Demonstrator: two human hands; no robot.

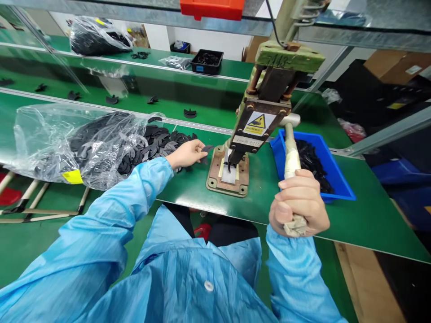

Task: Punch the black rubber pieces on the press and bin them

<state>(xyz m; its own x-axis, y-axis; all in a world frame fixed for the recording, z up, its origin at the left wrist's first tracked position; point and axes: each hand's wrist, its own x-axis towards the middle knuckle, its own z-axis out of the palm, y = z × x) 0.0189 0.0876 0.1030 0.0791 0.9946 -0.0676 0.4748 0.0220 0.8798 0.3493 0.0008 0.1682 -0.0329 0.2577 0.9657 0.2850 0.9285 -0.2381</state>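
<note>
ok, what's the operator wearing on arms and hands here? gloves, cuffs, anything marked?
Both arms are in long sleeves of a shiny light-blue smock, left sleeve and right sleeve, loose and creased, ending at the wrists. The left hand and right hand are bare: no gloves, rings or watch visible. The smock front has a white button. No markings show.

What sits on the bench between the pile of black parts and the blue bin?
In the head view, the hand press stands between the pile of black parts and the blue bin, its base plate on the green bench.

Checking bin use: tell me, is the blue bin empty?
No, the blue bin holds a pile of black parts.
</note>
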